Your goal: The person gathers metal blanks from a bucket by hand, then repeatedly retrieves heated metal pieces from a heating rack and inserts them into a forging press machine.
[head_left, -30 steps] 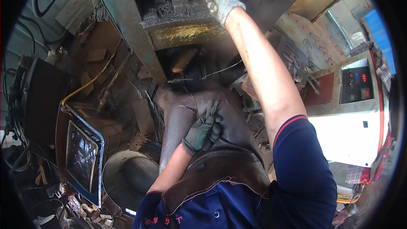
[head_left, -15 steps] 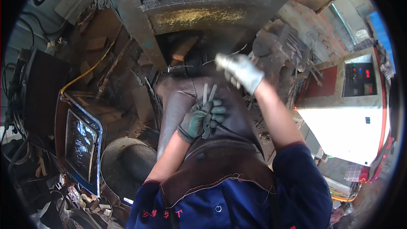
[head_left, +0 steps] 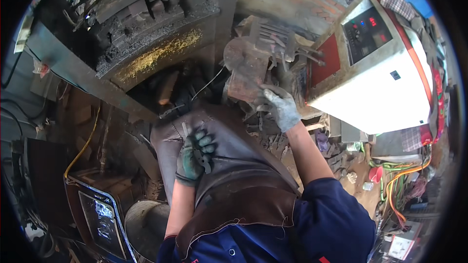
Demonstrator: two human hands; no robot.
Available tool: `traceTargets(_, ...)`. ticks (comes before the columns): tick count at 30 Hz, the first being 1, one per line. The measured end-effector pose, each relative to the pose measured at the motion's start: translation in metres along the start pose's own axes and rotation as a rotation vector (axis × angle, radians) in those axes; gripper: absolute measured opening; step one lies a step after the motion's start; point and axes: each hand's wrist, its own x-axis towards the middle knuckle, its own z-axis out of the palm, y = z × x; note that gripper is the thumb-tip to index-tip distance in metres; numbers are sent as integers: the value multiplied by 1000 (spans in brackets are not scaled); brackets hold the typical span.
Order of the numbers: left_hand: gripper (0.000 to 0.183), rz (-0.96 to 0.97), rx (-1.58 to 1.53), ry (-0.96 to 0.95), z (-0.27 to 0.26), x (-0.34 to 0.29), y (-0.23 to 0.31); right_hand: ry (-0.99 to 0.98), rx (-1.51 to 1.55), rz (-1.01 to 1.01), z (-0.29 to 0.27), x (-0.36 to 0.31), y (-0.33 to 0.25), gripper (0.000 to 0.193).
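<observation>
My left hand (head_left: pixel 193 158), in a dark green-grey glove, rests over the apron on my lap. Its fingers wrap round a pliers-like metal tool (head_left: pixel 201 158), with a pale thin strip above the fist and a dark curved end below. Reaching forward to the right, my right hand (head_left: pixel 280 107) wears a whitish, soiled glove. Its fingers are bent together by a rusty metal block (head_left: pixel 248 75); whatever they hold is too blurred to name. Just beyond lies a rack of dark metal bars (head_left: pixel 273 39).
A white cabinet with a control panel (head_left: pixel 368 36) stands at the right. Ahead left is a heavy steel frame (head_left: pixel 63 68) with dark blocks and yellow flakes on its ledge. A round bin (head_left: pixel 146 221) stands lower left. Coloured hoses (head_left: pixel 395 185) lie at the lower right.
The view has swung to the right, bringing the cabinet and hoses further in. My right hand has moved from above my lap toward the metal block. The left keeps its hold on the tool.
</observation>
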Motion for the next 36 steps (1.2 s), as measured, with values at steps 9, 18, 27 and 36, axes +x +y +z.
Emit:
traceTargets(9, 49, -32, 68, 52, 4, -1, -1, 208, 413, -141, -30, 48, 47, 33)
traceTargets(18, 41, -32, 54, 58, 13, 0, 1, 389, 566, 8, 4, 124, 29, 22)
traceTargets(27, 38, -88, 105, -11, 15, 2, 10, -131, 7, -33, 147, 123, -49, 31)
traceTargets(36, 56, -66, 107, -64, 0, -9, 14, -301, 149, -45, 264, 140, -55, 30)
